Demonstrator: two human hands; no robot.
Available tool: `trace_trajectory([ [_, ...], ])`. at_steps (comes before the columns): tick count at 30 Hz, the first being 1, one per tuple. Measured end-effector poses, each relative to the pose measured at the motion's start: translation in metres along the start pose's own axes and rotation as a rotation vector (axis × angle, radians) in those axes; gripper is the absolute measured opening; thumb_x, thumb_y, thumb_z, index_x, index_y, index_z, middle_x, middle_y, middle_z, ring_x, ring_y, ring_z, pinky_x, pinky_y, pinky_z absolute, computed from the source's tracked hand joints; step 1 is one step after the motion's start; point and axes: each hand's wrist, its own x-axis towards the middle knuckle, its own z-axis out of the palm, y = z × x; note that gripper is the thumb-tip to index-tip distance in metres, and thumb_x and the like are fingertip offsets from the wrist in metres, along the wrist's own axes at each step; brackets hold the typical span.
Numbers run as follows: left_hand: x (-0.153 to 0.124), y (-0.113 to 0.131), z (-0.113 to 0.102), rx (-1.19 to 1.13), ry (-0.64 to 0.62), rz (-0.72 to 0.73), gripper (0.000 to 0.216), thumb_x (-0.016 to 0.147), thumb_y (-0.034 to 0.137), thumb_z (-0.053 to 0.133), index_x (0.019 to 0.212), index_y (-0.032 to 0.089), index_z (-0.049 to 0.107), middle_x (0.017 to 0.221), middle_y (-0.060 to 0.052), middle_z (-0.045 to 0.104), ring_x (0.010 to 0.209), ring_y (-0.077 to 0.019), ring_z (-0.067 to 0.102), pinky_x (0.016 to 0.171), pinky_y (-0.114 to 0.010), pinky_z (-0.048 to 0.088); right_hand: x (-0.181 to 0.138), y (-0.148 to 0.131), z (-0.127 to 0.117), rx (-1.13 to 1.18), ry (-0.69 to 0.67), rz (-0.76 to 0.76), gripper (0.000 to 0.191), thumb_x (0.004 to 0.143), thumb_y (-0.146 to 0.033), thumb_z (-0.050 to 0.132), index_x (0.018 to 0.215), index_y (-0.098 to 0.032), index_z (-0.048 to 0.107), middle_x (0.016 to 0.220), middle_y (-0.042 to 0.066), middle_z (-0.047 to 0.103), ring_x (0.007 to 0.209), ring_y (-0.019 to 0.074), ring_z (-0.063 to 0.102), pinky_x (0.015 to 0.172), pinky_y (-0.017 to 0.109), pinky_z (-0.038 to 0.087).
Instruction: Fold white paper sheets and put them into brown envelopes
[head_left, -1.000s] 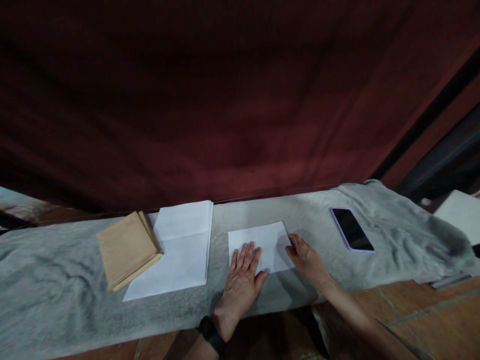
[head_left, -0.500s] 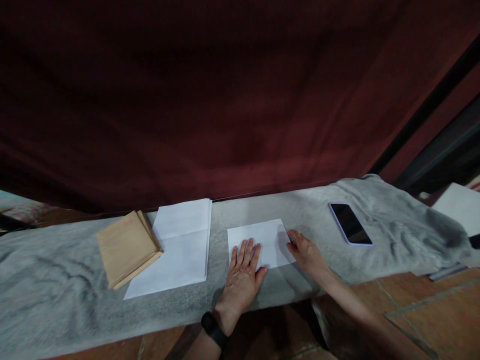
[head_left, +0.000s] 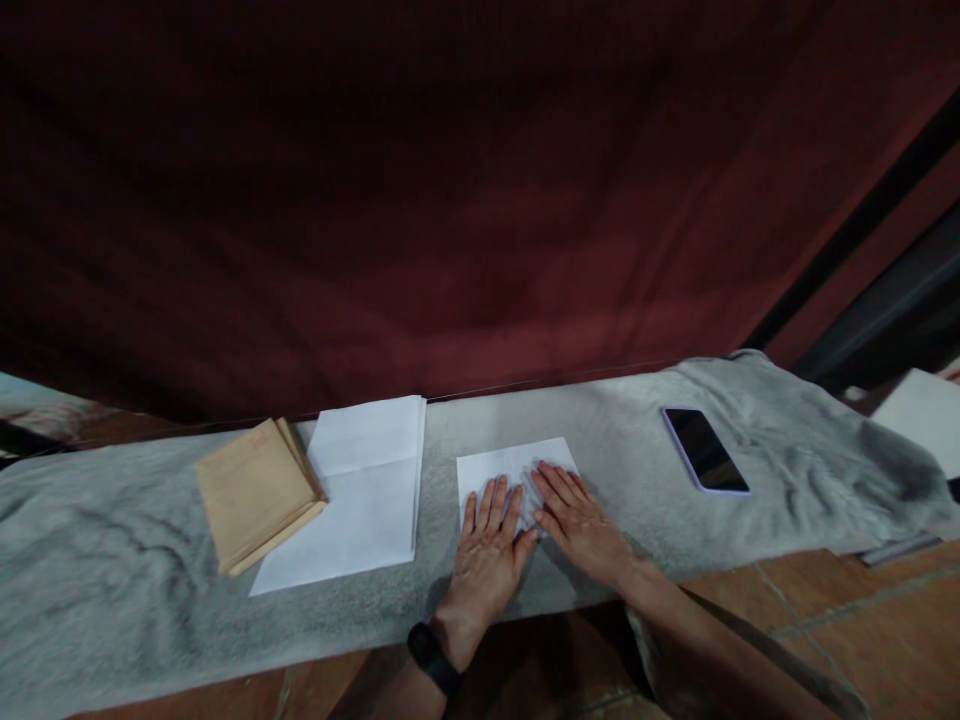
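Left hand and right hand lie flat, grip released; uneven pressure could skid the paper toward nine o'clock.

Left hand and right hand flat, palms down

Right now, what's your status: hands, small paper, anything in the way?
Left hand, right hand: both resting on small paper. Paper on blanket. Phone to the right, apart from both hands.
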Motion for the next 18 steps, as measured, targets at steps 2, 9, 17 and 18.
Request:
trace_trajectory([
  [2,-0.001,-0.002,0.002,0.001,0.008,-0.014,0.060,0.104,0.041,0.041,0.159,0.019,0.030,0.165,-0.013,0.032,0.154,-0.0270,0.027,0.123,-0.053,0.031,-0.004,-0.003,0.006,-0.058,0.000,-0.008,0.053,0.106,-0.038,0.040,0.155,-0.019,0.041,0.163,0.011,0.037,0.149,0.0246,0.037,0.123,0.047,0.030],
  [9,-0.005,-0.015,-0.003,0.002,0.002,-0.089,0.062,0.104,0.045,0.039,0.157,0.014,0.032,0.163,-0.016,0.034,0.153,-0.0268,0.029,0.121,-0.050,0.036,-0.009,0.000,0.005,-0.109,0.026,0.124,0.057,0.105,-0.041,0.042,0.156,-0.017,0.039,0.163,0.014,0.035,0.150,0.0281,0.036,0.122,0.051,0.029],
  [17,-0.008,-0.024,-0.010,0.037,0.008,-0.231,0.057,0.103,0.043,0.039,0.153,0.015,0.043,0.159,-0.015,0.042,0.150,-0.0299,0.036,0.122,-0.055,0.032,-0.014,0.006,0.007,-0.123,0.053,0.197,0.060,0.104,-0.044,0.042,0.157,-0.015,0.038,0.161,0.017,0.037,0.147,0.0331,0.040,0.120,0.055,0.031],
  [18,-0.006,-0.023,-0.011,0.041,0.016,-0.252,0.058,0.103,0.042,0.039,0.152,0.012,0.044,0.158,-0.017,0.043,0.150,-0.0307,0.035,0.123,-0.055,0.031,-0.014,0.006,0.007,-0.125,0.051,0.198,0.060,0.105,-0.045,0.041,0.156,-0.014,0.039,0.161,0.017,0.037,0.147,0.0333,0.040,0.120,0.055,0.031],
])
